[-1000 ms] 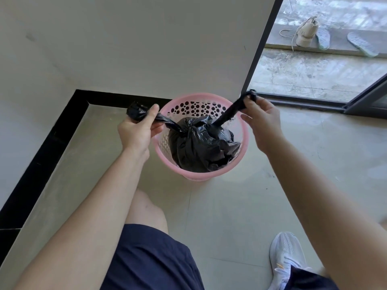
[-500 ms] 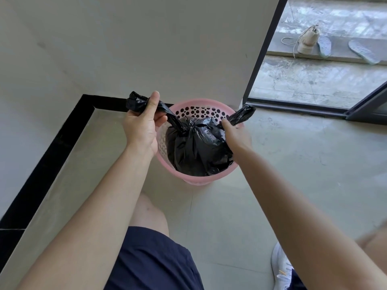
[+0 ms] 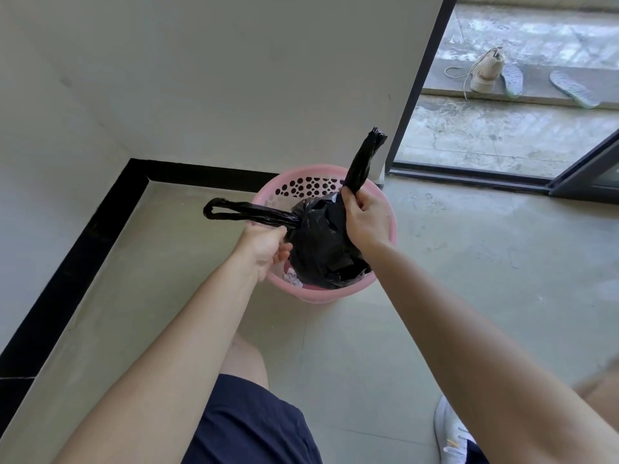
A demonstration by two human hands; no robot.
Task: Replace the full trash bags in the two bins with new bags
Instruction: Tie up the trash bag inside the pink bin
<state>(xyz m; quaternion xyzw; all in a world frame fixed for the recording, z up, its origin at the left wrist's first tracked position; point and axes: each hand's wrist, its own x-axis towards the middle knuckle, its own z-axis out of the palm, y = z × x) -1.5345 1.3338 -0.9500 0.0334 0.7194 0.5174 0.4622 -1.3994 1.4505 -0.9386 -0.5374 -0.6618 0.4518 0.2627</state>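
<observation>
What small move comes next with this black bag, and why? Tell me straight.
Probably cross the two twisted ends and knot them together. The left hand grips one end low, the right hand grips the other, which points up, and the black bag sits gathered in the pink bin with those ends apart.

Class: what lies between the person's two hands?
In the head view, the black trash bag, inside the pink bin, lies between left hand and right hand.

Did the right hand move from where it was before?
Yes. The right hand came inward, from beyond the right rim of the pink bin to over its opening.
</observation>
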